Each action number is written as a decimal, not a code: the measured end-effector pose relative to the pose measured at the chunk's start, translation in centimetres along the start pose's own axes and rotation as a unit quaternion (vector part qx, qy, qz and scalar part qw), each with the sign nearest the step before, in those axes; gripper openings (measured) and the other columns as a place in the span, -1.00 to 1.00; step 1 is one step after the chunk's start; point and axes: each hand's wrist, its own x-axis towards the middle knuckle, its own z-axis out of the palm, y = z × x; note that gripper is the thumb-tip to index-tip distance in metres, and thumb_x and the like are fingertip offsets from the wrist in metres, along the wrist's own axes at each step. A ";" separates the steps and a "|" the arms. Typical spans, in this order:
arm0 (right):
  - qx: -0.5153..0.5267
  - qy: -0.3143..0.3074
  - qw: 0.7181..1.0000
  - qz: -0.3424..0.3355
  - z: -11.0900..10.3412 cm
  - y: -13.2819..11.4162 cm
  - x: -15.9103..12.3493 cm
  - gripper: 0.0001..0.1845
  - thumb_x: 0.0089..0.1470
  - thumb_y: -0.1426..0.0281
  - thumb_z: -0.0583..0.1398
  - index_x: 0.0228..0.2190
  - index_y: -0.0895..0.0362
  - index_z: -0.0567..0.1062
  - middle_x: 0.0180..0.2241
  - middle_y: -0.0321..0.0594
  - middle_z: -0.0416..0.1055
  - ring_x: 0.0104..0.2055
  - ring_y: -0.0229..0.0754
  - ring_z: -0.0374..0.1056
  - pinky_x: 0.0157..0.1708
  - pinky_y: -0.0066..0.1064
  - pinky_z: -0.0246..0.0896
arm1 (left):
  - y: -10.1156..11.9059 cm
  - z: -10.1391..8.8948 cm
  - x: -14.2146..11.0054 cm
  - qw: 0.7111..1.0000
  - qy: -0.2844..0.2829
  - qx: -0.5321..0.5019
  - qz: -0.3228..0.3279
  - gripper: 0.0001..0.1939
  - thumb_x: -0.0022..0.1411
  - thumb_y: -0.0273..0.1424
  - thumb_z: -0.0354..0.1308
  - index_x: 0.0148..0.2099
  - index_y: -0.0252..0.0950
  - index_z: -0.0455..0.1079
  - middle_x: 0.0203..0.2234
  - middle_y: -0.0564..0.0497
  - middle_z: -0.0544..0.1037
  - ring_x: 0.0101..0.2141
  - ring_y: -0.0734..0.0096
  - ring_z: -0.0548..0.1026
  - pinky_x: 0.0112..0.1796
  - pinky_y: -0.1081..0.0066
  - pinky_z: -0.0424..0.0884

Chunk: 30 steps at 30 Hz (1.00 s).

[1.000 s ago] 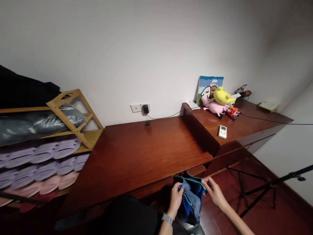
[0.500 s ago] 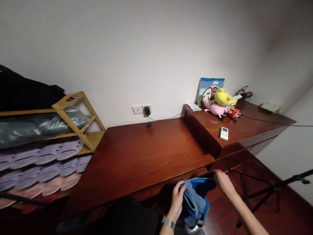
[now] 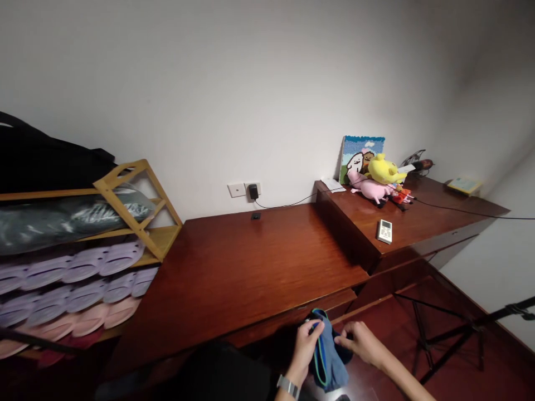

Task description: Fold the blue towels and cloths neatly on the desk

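A soft blue cloth item with bright green edging (image 3: 331, 362) hangs in front of the desk's near edge; its exact kind is not clear. My left hand (image 3: 307, 342), with a silver band on the wrist, is closed on its upper edge, thumb and fingers pinched together. On the other side, my right hand (image 3: 360, 341) is closed on a darker blue part of the same cloth. The cloth looks narrow and folded together between my hands. Its lower end reaches a pale surface near the bottom of the view.
The reddish-brown desk (image 3: 251, 267) lies ahead, with a raised section at right bearing a white remote (image 3: 384, 231), plush toys (image 3: 371, 188) and a picture (image 3: 363, 156). A wooden rack (image 3: 167, 239) holds several clogs at left. A black tripod (image 3: 468, 326) stands at right.
My right hand has come left and lower, closer to my left hand. The cloth, earlier spread wide between my hands, is now drawn narrow.
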 end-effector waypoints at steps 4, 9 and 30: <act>0.021 -0.054 0.997 -0.041 -0.7 -1.9 -1.2 -0.45 -0.03 -0.12 0.35 -0.31 0.12 0.65 -0.28 -0.17 0.57 -0.25 -0.06 0.44 -0.19 -0.34 0.28 | 0.3 -0.2 0.1 0.997 0.052 -0.052 -0.026 -0.33 -0.12 0.20 0.40 -0.21 -0.29 0.62 -0.28 -0.13 0.70 -0.19 0.05 0.63 -0.07 0.20 0.51; -0.001 -0.020 0.996 -0.088 0.4 -4.2 -2.2 -0.67 0.18 0.12 0.20 -0.39 0.10 0.58 -0.31 -0.17 0.51 -0.22 -0.06 0.43 -0.16 -0.33 0.29 | 0.2 0.3 -0.7 0.982 0.091 -0.161 -0.045 -0.38 -0.12 0.09 0.47 -0.15 -0.27 0.61 -0.25 -0.10 0.69 -0.20 0.14 0.64 -0.13 0.28 0.52; -0.199 0.125 0.947 -0.218 -4.4 -13.7 -0.7 -0.68 0.26 0.51 0.09 -0.13 0.02 0.60 -0.22 -0.16 0.45 -0.17 -0.10 0.41 -0.14 -0.35 0.38 | 9.2 -0.5 -6.7 0.851 0.136 0.314 0.399 -0.72 0.42 -0.12 0.09 -0.09 -0.05 0.60 -0.31 0.02 0.74 -0.33 0.33 0.70 -0.22 0.49 0.60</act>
